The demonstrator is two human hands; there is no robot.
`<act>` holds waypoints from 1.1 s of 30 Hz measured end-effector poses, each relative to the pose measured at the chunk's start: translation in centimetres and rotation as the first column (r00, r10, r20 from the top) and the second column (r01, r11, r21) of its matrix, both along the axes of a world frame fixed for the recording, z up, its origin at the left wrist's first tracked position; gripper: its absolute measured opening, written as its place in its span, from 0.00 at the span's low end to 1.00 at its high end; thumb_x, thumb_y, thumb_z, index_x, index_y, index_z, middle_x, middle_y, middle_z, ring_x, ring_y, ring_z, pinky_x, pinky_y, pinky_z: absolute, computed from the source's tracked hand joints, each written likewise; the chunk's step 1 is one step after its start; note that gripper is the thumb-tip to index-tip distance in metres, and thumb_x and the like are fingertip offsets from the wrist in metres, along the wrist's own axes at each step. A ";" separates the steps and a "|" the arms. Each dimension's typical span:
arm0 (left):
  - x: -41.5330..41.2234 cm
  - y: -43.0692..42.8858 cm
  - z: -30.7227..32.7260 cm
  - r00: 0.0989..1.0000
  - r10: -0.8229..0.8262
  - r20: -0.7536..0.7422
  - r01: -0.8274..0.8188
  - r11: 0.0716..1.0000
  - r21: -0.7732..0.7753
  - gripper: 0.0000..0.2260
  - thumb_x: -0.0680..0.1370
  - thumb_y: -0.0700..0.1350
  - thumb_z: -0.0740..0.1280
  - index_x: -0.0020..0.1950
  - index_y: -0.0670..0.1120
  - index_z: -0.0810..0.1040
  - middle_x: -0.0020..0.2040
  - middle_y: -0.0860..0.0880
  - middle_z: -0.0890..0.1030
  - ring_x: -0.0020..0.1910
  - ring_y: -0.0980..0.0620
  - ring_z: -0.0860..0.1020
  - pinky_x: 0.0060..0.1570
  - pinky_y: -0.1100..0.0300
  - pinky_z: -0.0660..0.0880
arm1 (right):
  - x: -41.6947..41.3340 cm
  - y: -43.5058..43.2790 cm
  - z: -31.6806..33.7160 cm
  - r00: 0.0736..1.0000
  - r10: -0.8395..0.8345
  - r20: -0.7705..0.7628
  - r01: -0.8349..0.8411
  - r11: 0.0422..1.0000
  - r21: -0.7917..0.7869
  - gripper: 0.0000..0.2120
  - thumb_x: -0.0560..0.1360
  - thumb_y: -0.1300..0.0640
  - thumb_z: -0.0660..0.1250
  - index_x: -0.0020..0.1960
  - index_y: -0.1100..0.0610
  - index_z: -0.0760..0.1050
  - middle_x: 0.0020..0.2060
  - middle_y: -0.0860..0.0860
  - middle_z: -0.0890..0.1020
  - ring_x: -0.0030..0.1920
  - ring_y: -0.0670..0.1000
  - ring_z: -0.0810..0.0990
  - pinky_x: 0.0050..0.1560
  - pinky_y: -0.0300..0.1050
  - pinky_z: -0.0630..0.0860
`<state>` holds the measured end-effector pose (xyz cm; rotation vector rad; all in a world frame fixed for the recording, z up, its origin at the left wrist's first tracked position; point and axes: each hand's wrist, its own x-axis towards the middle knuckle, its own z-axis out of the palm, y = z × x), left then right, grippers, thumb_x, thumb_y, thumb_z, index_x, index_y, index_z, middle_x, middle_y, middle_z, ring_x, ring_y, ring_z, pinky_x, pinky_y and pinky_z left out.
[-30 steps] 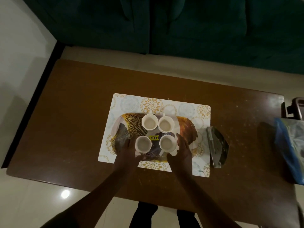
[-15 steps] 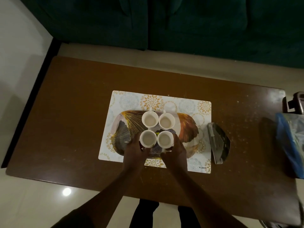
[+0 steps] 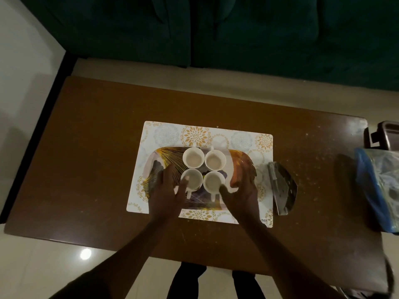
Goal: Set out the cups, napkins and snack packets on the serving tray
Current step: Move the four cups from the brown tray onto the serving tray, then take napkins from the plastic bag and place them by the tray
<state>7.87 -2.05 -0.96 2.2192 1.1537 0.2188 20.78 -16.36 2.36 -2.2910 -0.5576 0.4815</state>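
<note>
Several white cups stand close together in a square on the patterned gold and purple serving tray [image 3: 241, 160]; the near pair are the near-left cup [image 3: 193, 179] and the near-right cup [image 3: 213, 182]. My left hand [image 3: 168, 190] lies open over the tray's left part, its thumb touching the near-left cup's rim. My right hand [image 3: 241, 190] is spread open over the tray's right part, thumb beside the near-right cup. Neither hand holds anything. A dark snack packet [image 3: 281, 188] lies on the table just right of the tray.
The tray sits on a white floral placemat [image 3: 244, 139] on a brown table [image 3: 97, 147]. A blue-edged plastic bag [image 3: 377, 186] lies at the table's right end, a dark container [image 3: 386, 132] behind it. A dark green sofa [image 3: 216, 29] stands beyond the table.
My hands pushed the two near cups up against the far pair, then let go. Both hands have now spread apart and opened over the tray.
</note>
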 end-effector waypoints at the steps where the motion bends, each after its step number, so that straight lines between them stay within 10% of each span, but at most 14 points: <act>1: 0.6 0.4 0.6 1.000 -0.006 0.017 0.005 0.999 0.033 0.25 0.78 0.64 0.55 0.69 0.51 0.65 0.66 0.42 0.75 0.62 0.41 0.76 0.53 0.45 0.78 | 1.3 0.1 0.5 0.999 -0.012 0.042 0.012 1.000 -0.002 0.31 0.70 0.56 0.74 0.69 0.61 0.66 0.61 0.57 0.77 0.51 0.50 0.78 0.50 0.38 0.77; 8: 10.1 -1.1 4.1 0.962 -0.145 0.229 0.121 0.986 0.118 0.18 0.80 0.54 0.58 0.66 0.46 0.71 0.50 0.45 0.77 0.47 0.49 0.76 0.45 0.52 0.76 | 11.1 -3.2 3.1 0.972 -0.203 0.115 0.203 0.979 0.015 0.17 0.76 0.57 0.66 0.63 0.57 0.70 0.56 0.54 0.78 0.50 0.50 0.78 0.47 0.44 0.76; 15: 19.4 -10.9 4.4 0.917 -0.259 0.304 0.262 0.965 0.031 0.20 0.79 0.55 0.60 0.68 0.48 0.69 0.57 0.48 0.77 0.53 0.50 0.76 0.50 0.50 0.78 | 16.9 -15.4 2.7 0.913 -0.387 0.127 0.383 0.922 0.061 0.15 0.73 0.60 0.65 0.60 0.58 0.73 0.53 0.55 0.79 0.48 0.54 0.80 0.48 0.53 0.79; 21: 26.5 -22.8 4.7 0.857 -0.415 0.305 0.460 0.883 -0.094 0.25 0.79 0.56 0.61 0.74 0.52 0.63 0.72 0.48 0.69 0.69 0.50 0.70 0.60 0.58 0.69 | 19.5 -29.9 2.4 0.859 -0.506 0.079 0.508 0.861 -0.018 0.17 0.73 0.62 0.66 0.61 0.56 0.73 0.57 0.55 0.79 0.47 0.50 0.79 0.41 0.41 0.74; 33: 37.4 -43.6 4.2 0.706 -0.614 0.352 0.705 0.654 -0.274 0.26 0.76 0.45 0.68 0.73 0.46 0.65 0.69 0.44 0.74 0.66 0.46 0.74 0.63 0.48 0.73 | 25.1 -50.9 2.2 0.645 -0.753 0.130 0.764 0.632 -0.127 0.17 0.71 0.60 0.66 0.60 0.58 0.74 0.55 0.55 0.80 0.48 0.53 0.80 0.48 0.44 0.75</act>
